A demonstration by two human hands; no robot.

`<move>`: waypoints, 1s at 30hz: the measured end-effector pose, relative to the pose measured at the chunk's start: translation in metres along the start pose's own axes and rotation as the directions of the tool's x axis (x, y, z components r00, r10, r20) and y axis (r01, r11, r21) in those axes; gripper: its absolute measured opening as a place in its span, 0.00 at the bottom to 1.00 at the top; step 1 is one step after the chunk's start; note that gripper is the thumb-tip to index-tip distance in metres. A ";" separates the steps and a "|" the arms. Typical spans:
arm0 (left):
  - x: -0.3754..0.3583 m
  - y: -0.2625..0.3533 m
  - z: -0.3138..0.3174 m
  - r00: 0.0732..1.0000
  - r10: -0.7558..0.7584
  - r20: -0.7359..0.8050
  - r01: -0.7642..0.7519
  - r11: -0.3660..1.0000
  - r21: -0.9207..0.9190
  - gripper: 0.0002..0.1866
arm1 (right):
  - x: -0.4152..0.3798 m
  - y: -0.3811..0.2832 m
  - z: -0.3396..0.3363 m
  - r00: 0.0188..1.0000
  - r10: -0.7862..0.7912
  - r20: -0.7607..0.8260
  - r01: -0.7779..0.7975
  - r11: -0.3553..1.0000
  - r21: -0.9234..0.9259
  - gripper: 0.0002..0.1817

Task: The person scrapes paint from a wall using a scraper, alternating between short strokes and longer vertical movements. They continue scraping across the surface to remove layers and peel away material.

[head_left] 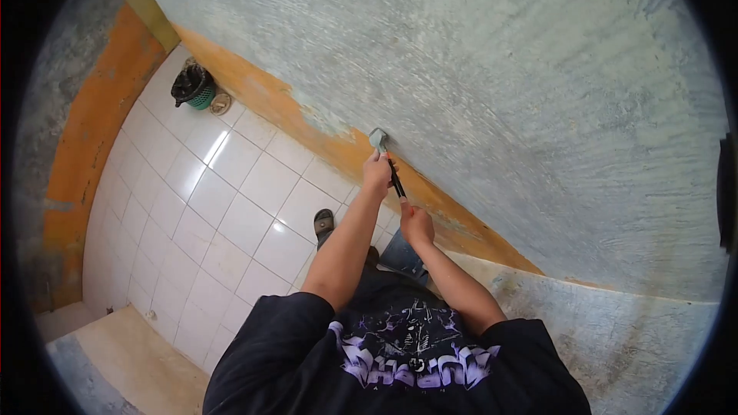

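Note:
Both of my hands are closed on a long-handled scraper with a black and orange handle. My left hand grips it close to the head, and my right hand wraps the lower end of the handle. The scraper's flat head is at the wall, by the border between its grey-green upper part and the orange band below. Scratched, streaky marks cover the grey surface. Around the head, the orange paint has a ragged, patchy edge.
A green basket with a black liner stands in the far corner, with a small round object beside it. White tiles cover the floor. A sandalled foot shows below my arms. Another orange-banded wall rises on the left.

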State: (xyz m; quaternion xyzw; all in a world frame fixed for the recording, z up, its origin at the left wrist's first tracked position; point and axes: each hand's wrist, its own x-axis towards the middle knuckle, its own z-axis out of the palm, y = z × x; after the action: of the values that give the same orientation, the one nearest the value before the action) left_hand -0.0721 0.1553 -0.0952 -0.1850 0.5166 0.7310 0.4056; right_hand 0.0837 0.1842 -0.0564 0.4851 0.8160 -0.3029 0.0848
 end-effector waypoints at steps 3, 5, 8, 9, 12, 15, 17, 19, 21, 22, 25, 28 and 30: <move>-0.007 0.014 -0.013 0.999 0.031 0.021 -0.031 0.999 -0.021 0.10 | 0.007 0.008 0.024 0.984 -0.149 0.096 0.139 0.985 0.105 0.30; -0.017 -0.003 -0.011 0.999 0.041 0.028 -0.038 0.995 -0.097 0.13 | 0.020 0.054 0.048 0.944 -0.312 0.105 0.280 0.928 0.246 0.24; -0.028 -0.048 -0.007 0.997 0.017 0.077 -0.008 0.993 -0.114 0.17 | -0.007 0.063 0.002 0.877 -0.170 0.450 -0.079 0.872 0.483 0.17; -0.031 -0.065 -0.007 0.992 0.016 0.125 -0.011 0.999 -0.039 0.12 | -0.009 0.083 -0.002 0.870 -0.145 0.472 -0.122 0.863 0.490 0.15; -0.052 -0.093 0.013 0.971 -0.148 0.190 0.118 0.980 0.161 0.11 | -0.020 0.134 -0.021 0.842 -0.038 0.537 -0.286 0.813 0.507 0.15; -0.065 -0.119 0.034 0.929 -0.238 0.284 0.207 0.969 0.134 0.12 | -0.038 0.173 -0.040 0.840 -0.006 0.543 -0.379 0.709 0.595 0.14; -0.078 -0.124 0.045 0.929 -0.240 0.283 0.224 0.971 0.089 0.11 | -0.051 0.195 -0.038 0.976 -0.107 0.190 0.028 0.926 0.376 0.15; -0.088 -0.130 0.056 0.953 -0.213 0.214 0.215 0.977 0.015 0.11 | -0.063 0.196 -0.042 0.970 -0.236 -0.065 0.239 0.969 0.055 0.15; -0.089 -0.144 0.060 0.949 -0.222 0.226 0.254 0.959 -0.125 0.12 | -0.085 0.182 -0.051 0.922 -0.314 -0.225 0.267 0.939 -0.215 0.15; -0.087 -0.151 0.061 0.947 -0.223 0.231 0.270 0.943 -0.194 0.12 | -0.087 0.184 -0.048 0.915 -0.321 -0.243 0.289 0.944 -0.159 0.14; -0.083 -0.171 0.054 0.925 -0.148 0.349 0.239 0.942 -0.233 0.19 | -0.083 0.207 -0.029 0.922 -0.324 -0.211 0.329 0.944 -0.013 0.14; -0.089 -0.174 0.045 0.819 -0.195 0.540 0.346 0.918 -0.193 0.25 | -0.076 0.227 -0.016 0.952 -0.072 0.299 -0.115 0.818 0.563 0.13; -0.091 -0.180 0.048 0.792 -0.205 0.576 0.376 0.906 -0.194 0.27 | -0.074 0.226 -0.025 0.878 -0.004 0.480 -0.329 0.723 0.608 0.12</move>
State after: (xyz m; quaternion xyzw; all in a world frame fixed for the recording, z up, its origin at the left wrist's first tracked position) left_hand 0.1312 0.1868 -0.1219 -0.1075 0.2290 0.7503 0.6108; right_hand 0.3159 0.2222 -0.0976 0.4705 0.5610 -0.6710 0.1165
